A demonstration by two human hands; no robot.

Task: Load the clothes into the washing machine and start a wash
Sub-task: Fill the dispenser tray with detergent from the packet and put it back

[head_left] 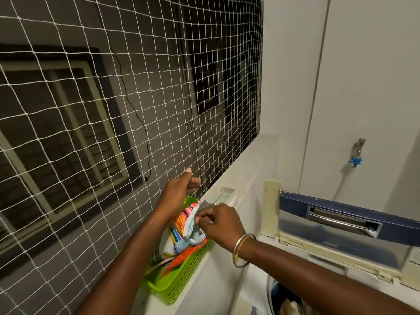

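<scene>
A lime-green plastic basket stands on the white ledge beside the washing machine. In it sits a striped, colourful packet with orange cloth under it. My right hand, with a metal bangle on the wrist, pinches the packet's pale top edge. My left hand is above the basket, close to the netting, thumb up and fingers curled; what it holds is unclear. The machine's blue-framed lid is raised. Part of the dark tub opening shows at the bottom, with some fabric in it.
White netting covers the opening on the left, directly behind the basket. A wall tap with a blue fitting is at the right, above the machine. The white ledge runs back along the net.
</scene>
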